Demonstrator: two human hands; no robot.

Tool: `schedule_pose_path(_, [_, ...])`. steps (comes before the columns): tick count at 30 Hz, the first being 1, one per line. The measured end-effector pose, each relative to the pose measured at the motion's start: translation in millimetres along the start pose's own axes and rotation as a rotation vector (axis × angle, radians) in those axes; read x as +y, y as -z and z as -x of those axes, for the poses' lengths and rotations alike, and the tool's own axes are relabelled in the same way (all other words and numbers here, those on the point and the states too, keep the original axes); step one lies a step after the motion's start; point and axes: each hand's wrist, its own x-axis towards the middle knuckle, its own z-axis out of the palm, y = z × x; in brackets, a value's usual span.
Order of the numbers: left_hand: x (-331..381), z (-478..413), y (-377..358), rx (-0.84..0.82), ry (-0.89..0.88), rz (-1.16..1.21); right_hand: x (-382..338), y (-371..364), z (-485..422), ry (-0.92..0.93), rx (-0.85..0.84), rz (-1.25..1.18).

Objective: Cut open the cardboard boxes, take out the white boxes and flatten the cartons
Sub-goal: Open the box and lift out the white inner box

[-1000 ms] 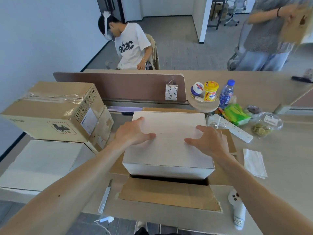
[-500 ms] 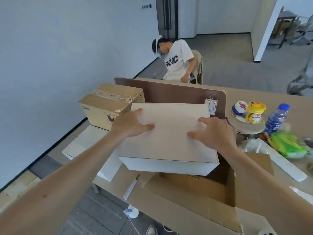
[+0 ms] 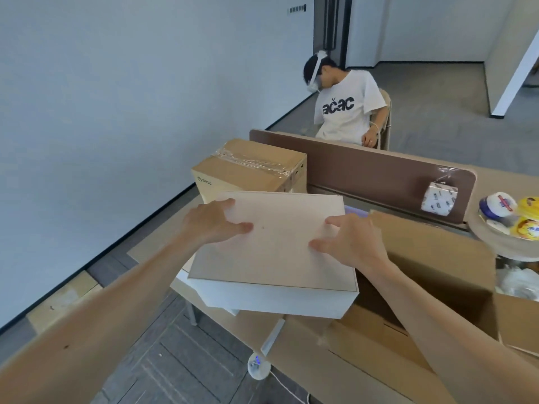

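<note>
Two bare hands lift a white box [image 3: 274,252] clear of an opened cardboard carton [image 3: 431,252] at an office desk [image 3: 157,243]. The left hand [image 3: 214,221] grips the box at its left edge, with the thumb and forefinger lying on the lid. The right hand [image 3: 354,242] grips it at the right edge in the same way (the other fingers of both hands are hidden over the sides). The box is held level in the air, just left of the carton and above the desk's near left part.

The carton stands open on the right, its flaps spread and its brown inner walls showing. A sealed cardboard box [image 3: 248,167], its top seam covered with clear tape, sits behind the white box against a brown partition [image 3: 364,173]. A small printed packet [image 3: 439,198] is fixed to the partition's near face under clear film.

A slim pale tool [image 3: 272,333], seemingly a cutter, lies on the desk below the white box. Several jars with coloured lids [image 3: 510,217] stand at the right edge of the view.

Beyond the partition a seated person [image 3: 347,112] in a white printed T-shirt wears a headset, head bowed. A small white device [image 3: 258,365] with a cable rests on the grey floor beneath the desk's edge.
</note>
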Motion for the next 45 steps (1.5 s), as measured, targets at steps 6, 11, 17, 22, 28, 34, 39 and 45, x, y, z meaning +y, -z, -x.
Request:
schedule_pose_path(6, [-77, -67, 14, -0.038, -0.009, -0.057, -67, -61, -43, -0.055, -0.032, -0.039])
schedule_pose_path(11, [-125, -118, 10, -0.086, -0.035, -0.096, -101, -110, -63, -0.117, -0.064, -0.042])
schedule_pose_path(17, [-160, -171, 2, -0.144, -0.088, -0.098, -131, -147, -76, -0.193, -0.010, -0.070])
schedule_pose_path(22, [-175, -206, 2, -0.135, -0.121, -0.083, -149, -159, -86, -0.219, 0.027, -0.082])
schedule_pose_path(28, [-193, -239, 3, -0.123, -0.144, -0.045, -165, -175, -99, -0.211, 0.042, -0.079])
schedule_pose_path(34, [-197, -246, -6, -0.147, -0.094, 0.026, -161, -177, -104, -0.175, 0.024, -0.078])
schedule_pose_path(39, [-148, -217, -12, 0.096, -0.198, -0.049, -137, -170, -100, -0.107, 0.042, -0.104])
schedule_pose_path(45, [-48, -158, -42, 0.194, -0.583, 0.193, -87, -148, -78, -0.113, 0.152, -0.193])
